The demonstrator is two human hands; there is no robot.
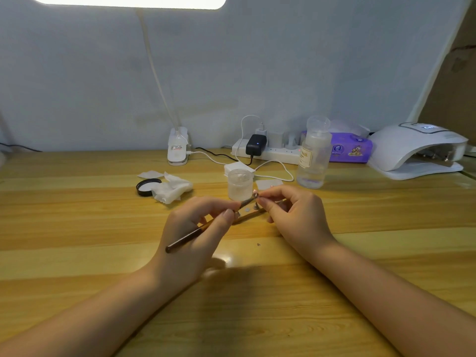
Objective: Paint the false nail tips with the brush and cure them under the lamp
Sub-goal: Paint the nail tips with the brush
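Note:
My left hand (195, 230) grips a dark-handled brush (206, 226), its tip slanting up and right. The brush tip meets a small false nail tip on a stand (255, 195), pinched in the fingers of my right hand (291, 215). Below them a wooden holder bar (247, 217) lies on the table with another nail stand (256, 206) upright on it. A frosted open jar (240, 184) stands just behind the hands. The white curing lamp (414, 148) sits at the far right, its opening facing front.
A black jar lid (146, 186) and crumpled wipes (171, 188) lie to the left. A clear pump bottle (313, 155), purple tissue pack (350, 148), power strip (268, 150) with cables and a clip lamp base (177, 146) line the back of the wooden table (77, 228).

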